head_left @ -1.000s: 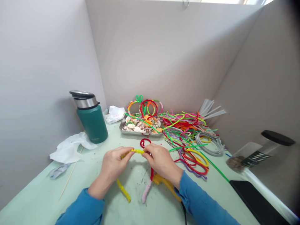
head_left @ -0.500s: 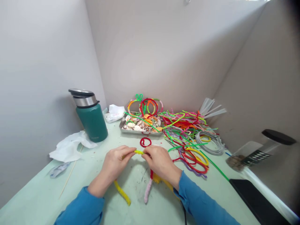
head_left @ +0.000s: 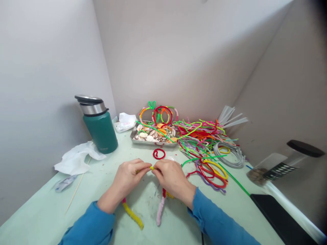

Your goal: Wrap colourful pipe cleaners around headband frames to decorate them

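Note:
Between my hands a short bit of yellow fuzzy wrapped strip [head_left: 152, 168] shows. My left hand [head_left: 129, 177] pinches it from the left, thumb against fingers. From the right, my right hand [head_left: 171, 175] pinches the same strip, its fingertips almost touching the left ones. Below my left hand hangs a yellow fuzzy end [head_left: 133, 215] with a little red above it. A pale pink end [head_left: 160, 212] with red at its top shows below my right hand. A red coil [head_left: 159, 154] lies just beyond my hands.
A metal tray [head_left: 153, 143] of shells stands at the back with coloured rings behind it. Pipe cleaners [head_left: 201, 132] pile up to its right. A green bottle [head_left: 100, 132] and white tissue [head_left: 76, 158] are left; a clear jar [head_left: 283, 168] and black slab [head_left: 281, 217] are right.
My hands have come closer together, so less yellow shows between the fingertips. The hanging yellow and pale pink ends have shifted slightly down.

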Motion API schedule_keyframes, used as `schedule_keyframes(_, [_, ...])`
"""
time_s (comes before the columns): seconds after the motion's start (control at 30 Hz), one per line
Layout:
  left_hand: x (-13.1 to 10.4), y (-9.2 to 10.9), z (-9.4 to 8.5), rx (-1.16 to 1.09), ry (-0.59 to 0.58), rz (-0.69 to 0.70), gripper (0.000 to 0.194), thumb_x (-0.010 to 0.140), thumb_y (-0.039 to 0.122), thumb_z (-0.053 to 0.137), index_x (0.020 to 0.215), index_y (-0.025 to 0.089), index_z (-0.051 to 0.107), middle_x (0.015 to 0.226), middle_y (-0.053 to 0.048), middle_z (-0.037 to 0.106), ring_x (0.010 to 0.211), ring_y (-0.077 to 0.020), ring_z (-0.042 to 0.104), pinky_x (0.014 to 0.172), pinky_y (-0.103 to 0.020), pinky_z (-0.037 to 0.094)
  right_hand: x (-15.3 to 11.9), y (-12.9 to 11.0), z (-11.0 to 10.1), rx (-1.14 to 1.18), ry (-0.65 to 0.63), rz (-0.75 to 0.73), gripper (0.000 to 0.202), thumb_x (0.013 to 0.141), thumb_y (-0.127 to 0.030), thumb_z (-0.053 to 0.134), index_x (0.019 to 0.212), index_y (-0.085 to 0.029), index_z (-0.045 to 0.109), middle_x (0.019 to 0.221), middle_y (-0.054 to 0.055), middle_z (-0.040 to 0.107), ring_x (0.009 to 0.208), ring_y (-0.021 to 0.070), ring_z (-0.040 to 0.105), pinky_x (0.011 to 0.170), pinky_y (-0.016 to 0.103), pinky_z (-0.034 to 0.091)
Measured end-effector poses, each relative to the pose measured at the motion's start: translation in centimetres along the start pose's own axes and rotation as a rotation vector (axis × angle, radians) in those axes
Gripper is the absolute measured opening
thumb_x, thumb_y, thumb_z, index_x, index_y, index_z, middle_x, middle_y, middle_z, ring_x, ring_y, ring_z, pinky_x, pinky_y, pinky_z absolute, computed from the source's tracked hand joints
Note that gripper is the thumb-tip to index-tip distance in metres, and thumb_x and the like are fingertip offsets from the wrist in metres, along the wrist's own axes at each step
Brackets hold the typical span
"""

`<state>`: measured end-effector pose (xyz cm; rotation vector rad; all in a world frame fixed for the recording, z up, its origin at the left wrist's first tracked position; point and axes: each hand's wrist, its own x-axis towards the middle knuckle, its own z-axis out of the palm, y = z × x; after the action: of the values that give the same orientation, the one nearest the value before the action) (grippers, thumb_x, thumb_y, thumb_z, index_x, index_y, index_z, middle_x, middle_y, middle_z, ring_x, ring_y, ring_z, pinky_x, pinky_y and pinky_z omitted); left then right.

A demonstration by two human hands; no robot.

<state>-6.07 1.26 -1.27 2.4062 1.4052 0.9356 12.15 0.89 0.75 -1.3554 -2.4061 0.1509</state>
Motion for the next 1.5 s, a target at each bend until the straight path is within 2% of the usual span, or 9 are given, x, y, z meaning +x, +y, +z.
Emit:
schedule_keyframes(0.2, [0.1, 0.3, -0.2, -0.061, 0.016, -0.085, 0.023, 0.082, 0.033, 0.055, 0.097, 0.024, 0.070, 0.086, -0.003, 0.070, 0.076, -0.0165, 0.063, 0.069, -0.025, 0.046, -0.1, 0.0, 0.1, 0.065, 0.033, 0.051, 0.018, 0.085, -0.025, 0.049, 0.077, -0.021, 0.065, 0.075, 0.002, 0.068, 0.071, 0.0147, 0.060, 0.061, 0.024, 0.032])
schedule_keyframes(0.37, [0.5, 0.4, -0.6, -0.306, 0.088, -0.414, 0.045, 0.082, 0.046, 0.049, 0.114, 0.018, 0.060, 0.081, -0.005, 0.070, 0.059, -0.0155, 0.062, 0.055, -0.025, 0.048, 0.5, 1.1, -0.1, 0.147, 0.084, 0.200, 0.019, 0.083, -0.025, 0.050, 0.072, -0.021, 0.066, 0.070, 0.001, 0.068, 0.065, 0.0136, 0.058, 0.058, 0.023, 0.031])
schedule_keyframes(0.5, [0.6, -0.4, -0.2, -0.442, 0.065, -0.564, 0.048, 0.075, 0.048, 0.054, 0.109, 0.014, 0.059, 0.070, -0.003, 0.068, 0.048, -0.0152, 0.059, 0.046, -0.024, 0.045, 0.8, 1.9, -0.5, 0.167, 0.152, 0.319, 0.021, 0.082, -0.027, 0.049, 0.072, -0.020, 0.066, 0.070, 0.002, 0.068, 0.063, 0.0143, 0.057, 0.057, 0.023, 0.031])
schedule_keyframes(0.67, [0.5, -0.9, 0.2, -0.329, 0.071, -0.532, 0.031, 0.078, 0.046, 0.050, 0.075, 0.017, 0.062, 0.063, 0.000, 0.066, 0.038, -0.0105, 0.050, 0.042, -0.021, 0.037, 0.7, 1.9, -0.5, 0.164, 0.142, 0.311, 0.021, 0.083, -0.029, 0.050, 0.074, -0.021, 0.067, 0.071, 0.002, 0.069, 0.065, 0.0149, 0.059, 0.057, 0.023, 0.031])
schedule_keyframes(0.87, [0.4, -0.2, -0.2, -0.154, 0.095, -0.478, 0.040, 0.080, 0.046, 0.046, 0.052, 0.019, 0.055, 0.040, 0.005, 0.049, 0.037, -0.0100, 0.042, 0.039, -0.019, 0.028, 0.5, 1.5, -0.4, 0.141, 0.108, 0.276, 0.019, 0.084, -0.030, 0.050, 0.078, -0.021, 0.065, 0.074, 0.002, 0.069, 0.068, 0.0153, 0.060, 0.059, 0.023, 0.033])
schedule_keyframes(1.03, [0.4, -0.2, -0.1, -0.174, 0.089, -0.451, 0.036, 0.079, 0.046, 0.049, 0.059, 0.019, 0.063, 0.045, 0.004, 0.056, 0.039, -0.0107, 0.045, 0.039, -0.020, 0.029, 0.5, 1.1, -0.7, 0.110, 0.097, 0.246, 0.016, 0.085, -0.030, 0.052, 0.080, -0.021, 0.064, 0.076, 0.002, 0.068, 0.069, 0.0150, 0.059, 0.060, 0.023, 0.033])
schedule_keyframes(1.1, [0.4, -0.2, 0.0, -0.211, 0.097, -0.447, 0.033, 0.077, 0.046, 0.052, 0.079, 0.018, 0.070, 0.053, 0.002, 0.063, 0.043, -0.0120, 0.048, 0.041, -0.021, 0.032, 0.5, 1.0, -0.7, 0.097, 0.107, 0.224, 0.016, 0.086, -0.029, 0.051, 0.080, -0.020, 0.064, 0.077, 0.002, 0.067, 0.070, 0.0146, 0.058, 0.060, 0.023, 0.032])
schedule_keyframes(1.2, [0.4, -0.1, 0.1, -0.256, 0.117, -0.441, 0.041, 0.075, 0.046, 0.055, 0.103, 0.019, 0.068, 0.059, 0.001, 0.066, 0.050, -0.0142, 0.054, 0.046, -0.022, 0.037, 0.4, 1.0, -0.5, 0.095, 0.126, 0.190, 0.016, 0.086, -0.030, 0.052, 0.080, -0.020, 0.063, 0.076, 0.001, 0.066, 0.069, 0.0142, 0.057, 0.061, 0.023, 0.032])
schedule_keyframes(1.5, [0.3, 0.3, -0.2, -0.184, 0.162, -0.385, 0.032, 0.077, 0.043, 0.054, 0.086, 0.019, 0.073, 0.055, 0.001, 0.065, 0.050, -0.0130, 0.055, 0.047, -0.020, 0.038, 0.3, 0.8, -0.1, 0.119, 0.141, 0.097, 0.015, 0.087, -0.029, 0.052, 0.081, -0.020, 0.062, 0.076, 0.000, 0.064, 0.069, 0.0125, 0.056, 0.060, 0.023, 0.031])
